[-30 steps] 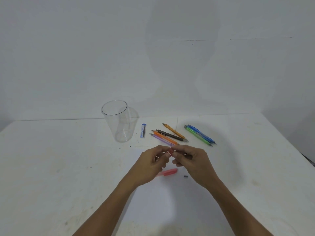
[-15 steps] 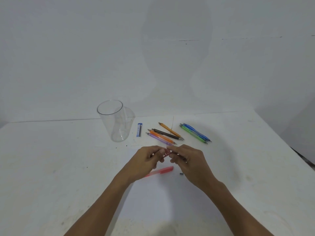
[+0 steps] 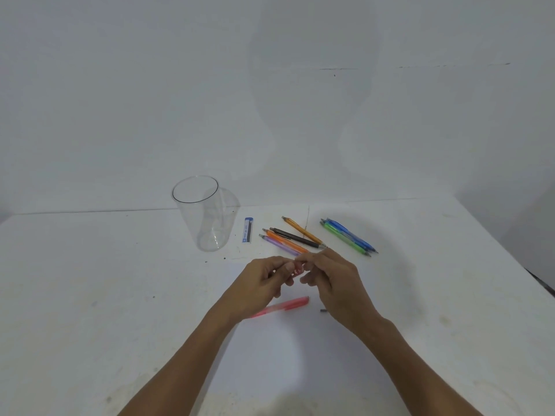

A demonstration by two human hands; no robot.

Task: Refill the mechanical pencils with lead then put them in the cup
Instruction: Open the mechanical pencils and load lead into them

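- I see the left hand (image 3: 260,285) and right hand (image 3: 335,280) together, both pinching a small red part (image 3: 298,269).
- The red pencil (image 3: 283,306) lies at their 6 o'clock, the clear cup (image 3: 207,223) at 10 o'clock.

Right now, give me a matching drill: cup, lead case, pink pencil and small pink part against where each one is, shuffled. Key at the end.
Things:
1. cup
2. lead case
3. pink pencil
4. small pink part

Places:
a. pinched between the left hand and the right hand
b. flat on the table, one end hidden behind the left hand
c. upright, nothing in it
d. flat, just right of the cup

Pairs: 1-c, 2-d, 3-b, 4-a
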